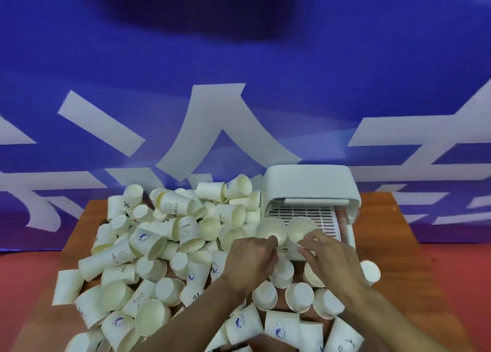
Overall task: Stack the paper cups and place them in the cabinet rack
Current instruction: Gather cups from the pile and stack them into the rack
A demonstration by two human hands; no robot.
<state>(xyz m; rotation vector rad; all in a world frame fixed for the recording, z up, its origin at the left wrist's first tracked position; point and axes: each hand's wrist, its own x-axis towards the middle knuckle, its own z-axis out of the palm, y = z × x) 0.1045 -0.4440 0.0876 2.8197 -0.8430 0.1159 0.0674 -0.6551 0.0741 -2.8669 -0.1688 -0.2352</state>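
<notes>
**Operator:** What lies nearest?

**Manual:** Loose paper cups [279, 327] with blue logos lie on their sides at your edge of the table [393, 229]. The main pile [159, 234] spreads to your left.

**Operator:** State of each grip?

**Manual:** Your left grip [252, 256] is clamped on the near rim of the left cup [271, 229], pinching it. Your right grip [329, 258] is clamped on the near rim of the right cup [301, 227], fingers curled over it. Both cups turn their open mouths toward you, side by side. Whether their rims touch cannot be told.

**Operator:** And beyond them?

**Manual:** Directly behind both cups stands the white cabinet rack [310, 184], with its slotted tray [300, 215] showing in the opening. A blue banner [239, 59] with white characters fills the background.
</notes>
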